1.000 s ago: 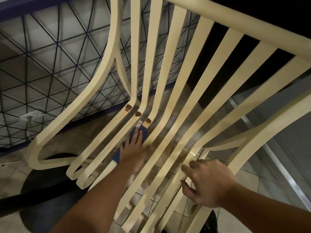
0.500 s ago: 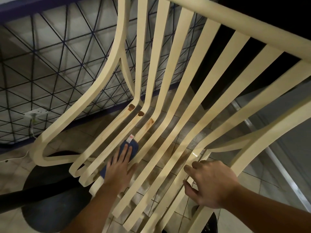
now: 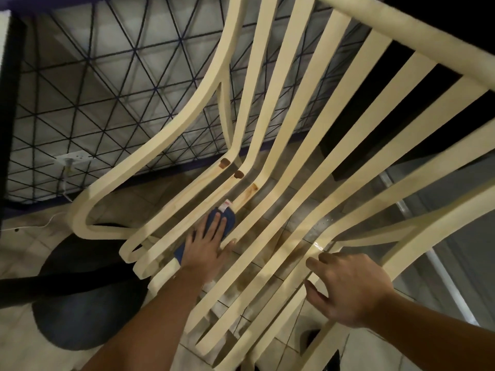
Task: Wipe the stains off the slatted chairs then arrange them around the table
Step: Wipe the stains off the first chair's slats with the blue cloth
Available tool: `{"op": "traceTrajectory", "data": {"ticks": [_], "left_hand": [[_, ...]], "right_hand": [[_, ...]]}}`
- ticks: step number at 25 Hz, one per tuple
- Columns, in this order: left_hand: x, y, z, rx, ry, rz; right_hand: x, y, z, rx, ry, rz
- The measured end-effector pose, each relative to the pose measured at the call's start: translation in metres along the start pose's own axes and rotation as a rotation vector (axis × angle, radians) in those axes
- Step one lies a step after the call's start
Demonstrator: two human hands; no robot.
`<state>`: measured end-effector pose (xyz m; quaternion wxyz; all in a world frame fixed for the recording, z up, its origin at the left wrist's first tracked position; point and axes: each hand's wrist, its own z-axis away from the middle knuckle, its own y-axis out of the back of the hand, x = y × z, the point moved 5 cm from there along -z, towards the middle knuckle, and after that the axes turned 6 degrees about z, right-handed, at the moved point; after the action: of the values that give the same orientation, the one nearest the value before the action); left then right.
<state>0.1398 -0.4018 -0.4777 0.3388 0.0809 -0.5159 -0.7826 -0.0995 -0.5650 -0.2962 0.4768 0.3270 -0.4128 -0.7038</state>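
Across the front of the view, a cream-coloured plastic chair with long curved slats (image 3: 302,108) is standing on a floor of pale, glossy square tiles (image 3: 26,263), filling most of the frame. The left hand (image 3: 206,247) is pressing a dark blue folded cloth (image 3: 229,220) flat onto 2 slats on the left side of the seat, its fingers lying straight and spread on the fabric, gripping nothing. A small white tag with red print (image 3: 226,204) is sticking out of the far edge of the cloth; its writing is too small to read. Just beyond the tag, a brown smear (image 3: 250,190) is running along a slat, and 2 dark brown spots (image 3: 224,163) are sitting higher up at the bend of the seat. The right hand (image 3: 348,287) is holding the chair on its right side, fingers bent over a slat and thumb below it. Behind the chair, a dark metal lattice of crossing bars (image 3: 107,89) is covering a light wall, and a white socket strip (image 3: 73,156) is hanging on it with a cable trailing down. A dark round shape (image 3: 80,303) is lying on the tiles at the left.
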Motion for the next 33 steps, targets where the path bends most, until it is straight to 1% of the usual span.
{"op": "traceTrajectory", "data": {"ticks": [3, 6, 15, 22, 25, 30, 33], "left_hand": [[-0.021, -0.007, 0.031, -0.002, -0.023, -0.026], [-0.035, -0.010, 0.056, -0.003, 0.018, 0.008], [-0.043, -0.012, 0.049, -0.023, -0.012, -0.048], [-0.007, 0.002, 0.007, -0.029, -0.065, -0.021], [0.018, 0.010, -0.024, -0.050, -0.046, -0.061], [0.058, 0.022, -0.077, -0.068, -0.044, -0.020], [0.062, 0.017, -0.079, -0.057, -0.029, -0.049]], "right_hand": [[-0.001, 0.003, -0.002, -0.032, 0.010, 0.002], [-0.003, 0.005, -0.001, -0.043, 0.003, 0.000], [-0.002, 0.002, -0.002, -0.014, -0.001, 0.028], [-0.001, 0.000, -0.003, -0.005, 0.014, 0.006], [0.000, 0.002, -0.003, 0.008, 0.020, 0.002], [-0.001, 0.001, -0.002, 0.023, 0.019, -0.008], [0.000, 0.000, -0.003, 0.019, 0.012, 0.008]]}}
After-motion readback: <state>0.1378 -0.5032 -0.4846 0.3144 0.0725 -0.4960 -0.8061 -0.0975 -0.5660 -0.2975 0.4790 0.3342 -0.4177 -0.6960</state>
